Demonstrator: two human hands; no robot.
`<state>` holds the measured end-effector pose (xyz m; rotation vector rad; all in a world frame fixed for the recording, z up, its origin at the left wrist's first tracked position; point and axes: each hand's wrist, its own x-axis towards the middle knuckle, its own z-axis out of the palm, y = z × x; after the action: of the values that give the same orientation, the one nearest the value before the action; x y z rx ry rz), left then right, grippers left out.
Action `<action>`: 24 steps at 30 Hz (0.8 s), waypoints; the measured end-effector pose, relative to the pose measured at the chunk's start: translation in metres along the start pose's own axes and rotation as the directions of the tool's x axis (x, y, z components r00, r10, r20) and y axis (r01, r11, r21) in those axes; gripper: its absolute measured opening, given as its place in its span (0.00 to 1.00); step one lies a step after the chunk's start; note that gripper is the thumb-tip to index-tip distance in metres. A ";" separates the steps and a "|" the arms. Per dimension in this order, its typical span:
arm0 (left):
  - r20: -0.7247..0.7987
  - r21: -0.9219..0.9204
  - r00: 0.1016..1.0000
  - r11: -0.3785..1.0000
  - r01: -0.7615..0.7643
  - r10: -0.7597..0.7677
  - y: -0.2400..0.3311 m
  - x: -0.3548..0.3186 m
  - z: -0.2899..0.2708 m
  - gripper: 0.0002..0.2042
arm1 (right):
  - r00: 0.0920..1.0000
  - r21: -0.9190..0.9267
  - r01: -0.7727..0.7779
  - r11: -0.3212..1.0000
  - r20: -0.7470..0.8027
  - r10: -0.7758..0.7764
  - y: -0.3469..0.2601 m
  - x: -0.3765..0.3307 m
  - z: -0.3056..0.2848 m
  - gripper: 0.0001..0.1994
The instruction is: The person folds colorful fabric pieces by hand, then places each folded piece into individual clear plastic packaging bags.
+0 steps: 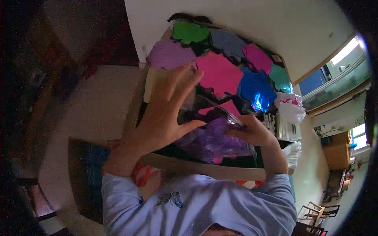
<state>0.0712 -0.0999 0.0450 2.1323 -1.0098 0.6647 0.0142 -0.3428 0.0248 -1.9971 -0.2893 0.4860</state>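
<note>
My left hand (161, 112) is raised over the near left part of the table, its fingers spread, with nothing visibly gripped. My right hand (256, 131) is closed, pinching the edge of a clear plastic bag (234, 120). Under and around this film lies a purple piece (214, 137), slightly blurred; whether it is inside the bag I cannot tell. Just beyond my hands is a large pink piece (220, 74) with a wavy outline, and a smaller pink part (226, 107) shows nearer. A shiny blue piece (258, 86) lies to the right.
Farther back sit a lilac piece (171, 54), a green one (191, 32), a grey-blue one (227, 41), a magenta one (257, 58) and a teal one (279, 78). White plastic bags (290, 108) stand at the table's right edge. A brown box (80, 173) is at lower left.
</note>
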 end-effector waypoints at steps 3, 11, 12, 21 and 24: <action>0.249 -0.221 0.965 0.966 0.137 -0.080 -0.015 0.004 0.006 0.27 | 0.995 0.057 0.097 0.994 -0.022 -0.096 0.002 0.003 0.005 0.11; 0.420 -0.533 0.907 0.800 0.275 -0.032 -0.042 -0.013 0.030 0.22 | 0.996 0.016 0.051 0.999 0.067 -0.052 0.022 0.006 0.002 0.18; 0.437 -0.567 0.899 0.775 0.279 -0.004 -0.045 -0.015 0.031 0.21 | 0.998 0.103 0.022 0.994 0.056 -0.028 0.024 0.005 0.002 0.20; 0.647 -0.511 0.762 0.751 0.419 0.015 -0.052 -0.013 0.035 0.08 | 0.995 0.242 0.062 0.968 0.055 -0.077 0.029 0.004 0.002 0.19; 0.769 -0.461 0.639 0.672 0.579 -0.022 -0.050 -0.016 0.040 0.11 | 0.999 0.175 -0.028 0.984 0.032 0.023 0.020 0.004 0.004 0.14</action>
<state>0.1092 -0.0991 -0.0092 1.7734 -0.9683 -0.7451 0.0159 -0.3473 0.0042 -1.8248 -0.2310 0.5397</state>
